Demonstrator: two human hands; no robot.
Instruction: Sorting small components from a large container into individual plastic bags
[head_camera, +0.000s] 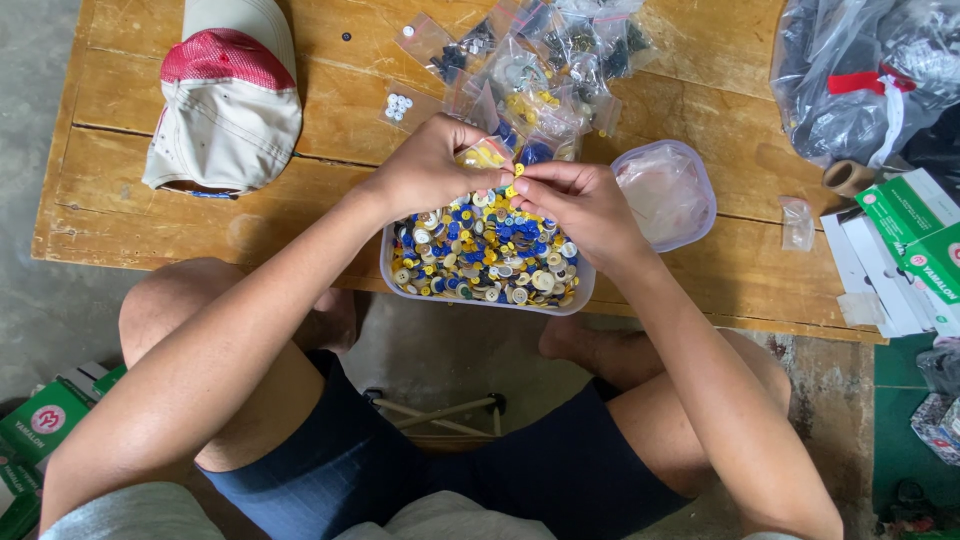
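1. A small clear bag (487, 155) with yellow buttons inside is pinched at its top between both hands, just above the tub of buttons (487, 250).
2. The left hand (432, 165) grips the bag from the left; the right hand (580, 205) meets it fingertip to fingertip, closed on the bag's edge.
3. The tub stands at the near edge of the wooden table (150, 120), full of blue, yellow and white buttons.
4. Its lid (668, 192) lies just beside, to the right.
5. More filled bags (540, 70) pile up behind.
6. A cap (228, 100) rests well apart, far left.
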